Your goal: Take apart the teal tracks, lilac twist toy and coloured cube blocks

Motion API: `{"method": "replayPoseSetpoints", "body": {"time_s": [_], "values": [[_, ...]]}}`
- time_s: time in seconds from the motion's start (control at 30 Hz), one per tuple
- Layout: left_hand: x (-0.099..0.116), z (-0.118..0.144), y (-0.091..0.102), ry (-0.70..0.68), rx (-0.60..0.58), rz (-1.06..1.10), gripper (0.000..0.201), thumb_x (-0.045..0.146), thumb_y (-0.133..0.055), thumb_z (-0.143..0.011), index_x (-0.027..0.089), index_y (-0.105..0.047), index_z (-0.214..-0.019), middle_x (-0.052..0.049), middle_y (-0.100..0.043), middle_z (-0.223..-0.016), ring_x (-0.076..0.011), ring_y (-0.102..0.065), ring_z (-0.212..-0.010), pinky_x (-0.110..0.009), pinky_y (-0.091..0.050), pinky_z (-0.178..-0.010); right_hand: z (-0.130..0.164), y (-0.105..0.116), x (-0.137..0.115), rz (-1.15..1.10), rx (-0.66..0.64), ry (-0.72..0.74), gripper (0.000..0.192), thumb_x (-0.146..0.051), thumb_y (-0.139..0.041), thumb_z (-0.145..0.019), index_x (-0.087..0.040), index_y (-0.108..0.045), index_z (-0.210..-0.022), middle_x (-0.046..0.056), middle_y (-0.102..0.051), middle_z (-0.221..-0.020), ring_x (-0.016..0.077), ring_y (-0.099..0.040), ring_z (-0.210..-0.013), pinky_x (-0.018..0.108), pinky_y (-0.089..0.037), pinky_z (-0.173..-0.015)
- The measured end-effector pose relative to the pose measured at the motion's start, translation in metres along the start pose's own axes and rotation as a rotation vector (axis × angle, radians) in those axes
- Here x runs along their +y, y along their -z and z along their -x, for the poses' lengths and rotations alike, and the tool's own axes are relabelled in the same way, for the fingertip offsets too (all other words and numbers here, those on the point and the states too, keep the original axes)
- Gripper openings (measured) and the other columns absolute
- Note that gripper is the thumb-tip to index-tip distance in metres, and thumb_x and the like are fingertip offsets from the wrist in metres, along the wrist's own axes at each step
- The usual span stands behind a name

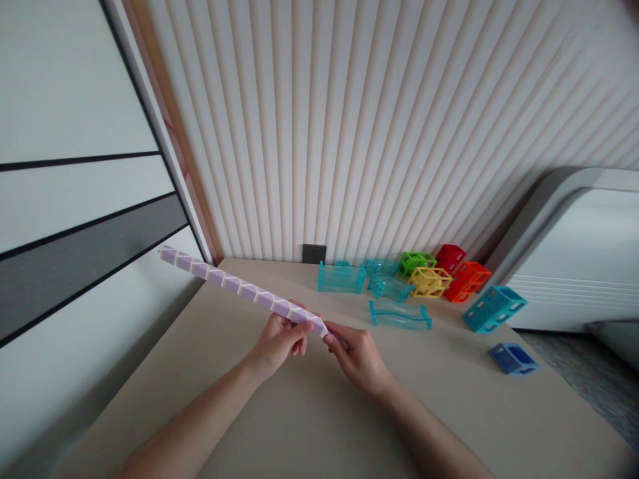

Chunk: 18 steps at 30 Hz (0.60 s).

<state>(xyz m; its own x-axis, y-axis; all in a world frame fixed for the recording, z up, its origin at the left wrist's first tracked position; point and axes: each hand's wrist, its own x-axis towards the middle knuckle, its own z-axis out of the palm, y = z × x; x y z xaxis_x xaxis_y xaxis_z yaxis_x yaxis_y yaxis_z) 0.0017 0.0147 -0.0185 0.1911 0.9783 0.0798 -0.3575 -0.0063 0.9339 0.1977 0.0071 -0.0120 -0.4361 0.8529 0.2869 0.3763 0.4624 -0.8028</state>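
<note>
A long lavender snake puzzle, made of many short wedge segments with pale edges, stretches out nearly straight above the table. Its far end points up and to the left, and the near end bends slightly downward. My left hand is closed around it close to the near end, thumb on top. At the very end, my right hand pinches the last segments, which its fingers partly cover.
Clear teal plastic track pieces lie right of centre. Behind stand green, yellow and red-orange blocks; teal and blue blocks sit further right. A ribbed wall with a black socket borders the table.
</note>
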Motion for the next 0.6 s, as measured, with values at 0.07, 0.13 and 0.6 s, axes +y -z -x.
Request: {"method": "replayPoseSetpoints", "body": {"time_s": [0.07, 0.13, 0.6], "values": [[0.001, 0.0, 0.0, -0.001, -0.016, -0.018, 0.04, 0.041, -0.083, -0.074, 0.017, -0.055, -0.09, -0.008, -0.077, -0.09, -0.0072, -0.056, -0.039, -0.018, -0.032, -0.036, -0.001, 0.002, 0.0, -0.032, -0.039, -0.023, 0.039, -0.047, -0.048, -0.101, -0.02, -0.073, -0.112, 0.0, -0.063, -0.068, 0.0142, -0.056, -0.06, 0.023, -0.038, -0.058], [0.002, -0.001, 0.001, 0.006, -0.033, -0.022, 0.038, 0.041, -0.082, -0.076, 0.016, -0.057, -0.091, -0.009, -0.077, -0.092, -0.0077, -0.057, -0.041, -0.019, -0.036, -0.038, -0.002, 0.004, 0.0, -0.058, -0.066, -0.041, 0.041, -0.048, -0.048, -0.1, -0.017, -0.074, -0.106, -0.002, -0.057, -0.063, 0.0125, -0.051, -0.057, 0.023, -0.036, -0.056], [0.006, 0.003, 0.01, 0.119, -0.28, -0.029, 0.035, 0.038, -0.081, -0.078, 0.015, -0.063, -0.096, -0.012, -0.077, -0.101, -0.0114, -0.065, -0.046, -0.02, -0.041, -0.041, 0.002, 0.022, 0.005, -0.401, -0.481, -0.262, 0.061, -0.065, -0.045, -0.095, -0.017, -0.053, -0.059, -0.003, -0.051, -0.05, 0.0062, -0.032, -0.041, 0.022, -0.02, -0.041]]}}
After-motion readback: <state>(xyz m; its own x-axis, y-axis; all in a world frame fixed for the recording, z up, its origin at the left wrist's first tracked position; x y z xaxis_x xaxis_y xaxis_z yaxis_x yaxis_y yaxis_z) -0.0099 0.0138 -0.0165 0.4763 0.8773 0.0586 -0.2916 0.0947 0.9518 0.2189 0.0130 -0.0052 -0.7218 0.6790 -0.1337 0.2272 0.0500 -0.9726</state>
